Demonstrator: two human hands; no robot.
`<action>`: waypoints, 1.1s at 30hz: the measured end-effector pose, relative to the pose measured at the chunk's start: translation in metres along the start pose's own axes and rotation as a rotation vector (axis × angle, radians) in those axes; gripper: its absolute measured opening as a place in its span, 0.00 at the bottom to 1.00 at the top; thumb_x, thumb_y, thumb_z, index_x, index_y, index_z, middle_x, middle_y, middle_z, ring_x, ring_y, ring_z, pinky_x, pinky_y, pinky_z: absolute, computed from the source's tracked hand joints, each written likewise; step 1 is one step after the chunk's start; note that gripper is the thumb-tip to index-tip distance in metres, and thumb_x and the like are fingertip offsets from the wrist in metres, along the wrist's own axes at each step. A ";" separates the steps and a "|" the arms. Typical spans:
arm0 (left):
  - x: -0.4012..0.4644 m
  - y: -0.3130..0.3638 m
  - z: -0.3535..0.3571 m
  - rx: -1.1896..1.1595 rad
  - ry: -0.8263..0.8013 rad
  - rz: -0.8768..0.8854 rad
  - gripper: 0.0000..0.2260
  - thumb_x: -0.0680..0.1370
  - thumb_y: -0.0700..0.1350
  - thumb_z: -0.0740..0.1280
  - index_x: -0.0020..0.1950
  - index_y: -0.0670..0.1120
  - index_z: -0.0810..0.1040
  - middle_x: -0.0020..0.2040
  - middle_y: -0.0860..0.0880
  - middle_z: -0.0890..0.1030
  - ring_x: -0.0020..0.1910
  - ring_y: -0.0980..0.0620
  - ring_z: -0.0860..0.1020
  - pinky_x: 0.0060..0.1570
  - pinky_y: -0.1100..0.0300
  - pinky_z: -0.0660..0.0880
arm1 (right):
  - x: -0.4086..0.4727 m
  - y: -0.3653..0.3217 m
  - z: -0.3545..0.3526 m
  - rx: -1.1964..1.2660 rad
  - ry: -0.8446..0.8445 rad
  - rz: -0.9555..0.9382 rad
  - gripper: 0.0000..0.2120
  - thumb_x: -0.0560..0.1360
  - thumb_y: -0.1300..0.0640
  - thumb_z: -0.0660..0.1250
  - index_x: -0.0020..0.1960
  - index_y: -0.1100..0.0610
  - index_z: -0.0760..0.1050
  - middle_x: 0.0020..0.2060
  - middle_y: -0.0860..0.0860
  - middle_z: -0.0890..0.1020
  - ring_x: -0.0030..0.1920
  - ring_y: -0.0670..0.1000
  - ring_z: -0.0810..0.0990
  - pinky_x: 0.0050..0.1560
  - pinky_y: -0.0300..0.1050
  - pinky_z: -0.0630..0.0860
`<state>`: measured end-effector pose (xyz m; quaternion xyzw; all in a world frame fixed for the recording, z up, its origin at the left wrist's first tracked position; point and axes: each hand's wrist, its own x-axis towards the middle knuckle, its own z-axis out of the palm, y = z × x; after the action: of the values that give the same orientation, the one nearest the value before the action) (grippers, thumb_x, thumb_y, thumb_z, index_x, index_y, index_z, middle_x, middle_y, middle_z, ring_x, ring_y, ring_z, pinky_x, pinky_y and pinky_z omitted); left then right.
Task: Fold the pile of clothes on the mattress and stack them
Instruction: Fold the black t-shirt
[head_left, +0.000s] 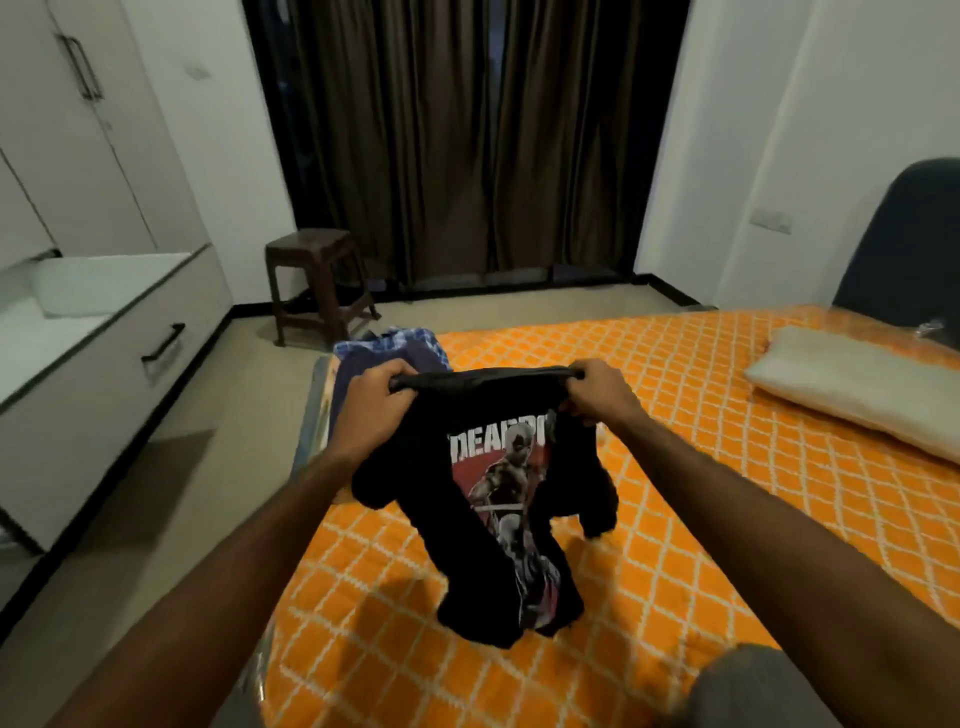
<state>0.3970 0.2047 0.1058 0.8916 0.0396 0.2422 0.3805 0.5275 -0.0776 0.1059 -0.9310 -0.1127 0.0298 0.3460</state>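
Black tee (498, 499) gripped by L hand (376, 402) & R hand (597, 392) over mattress (701, 467).

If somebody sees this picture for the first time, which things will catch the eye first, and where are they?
First the black printed T-shirt in the middle, held up by its top edge in both hands, the left hand and the right hand, its lower end touching the bed. Next the bright orange patterned mattress cover beneath it. Behind the left hand, blue checked clothes lie at the mattress's far corner.

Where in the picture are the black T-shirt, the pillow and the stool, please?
black T-shirt (498, 467): head view, on its printed front.
pillow (852, 384): head view, on its top face.
stool (307, 243): head view, on its seat.
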 end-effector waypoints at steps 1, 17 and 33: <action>0.003 0.004 -0.022 0.053 0.033 0.010 0.03 0.75 0.42 0.68 0.43 0.50 0.79 0.38 0.53 0.82 0.38 0.59 0.79 0.43 0.52 0.75 | 0.007 -0.023 -0.008 -0.027 0.046 -0.046 0.09 0.72 0.54 0.59 0.47 0.51 0.77 0.41 0.55 0.85 0.42 0.60 0.85 0.44 0.58 0.83; -0.019 0.175 -0.220 -0.547 0.165 -0.111 0.19 0.83 0.60 0.58 0.54 0.47 0.81 0.48 0.50 0.87 0.48 0.52 0.85 0.46 0.60 0.80 | -0.001 -0.307 -0.052 0.876 -0.143 -0.464 0.19 0.81 0.66 0.56 0.68 0.54 0.73 0.58 0.56 0.80 0.57 0.57 0.82 0.53 0.58 0.83; -0.001 0.162 0.042 -0.976 -0.339 -0.300 0.11 0.85 0.41 0.58 0.52 0.41 0.79 0.40 0.46 0.83 0.37 0.55 0.80 0.39 0.66 0.76 | 0.058 -0.140 -0.072 1.058 -0.111 -0.083 0.15 0.82 0.56 0.55 0.52 0.62 0.79 0.32 0.51 0.84 0.33 0.48 0.81 0.34 0.37 0.76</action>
<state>0.3966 0.0622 0.1938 0.6222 -0.0127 0.0283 0.7822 0.5671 -0.0069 0.2530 -0.6212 -0.1373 0.1179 0.7625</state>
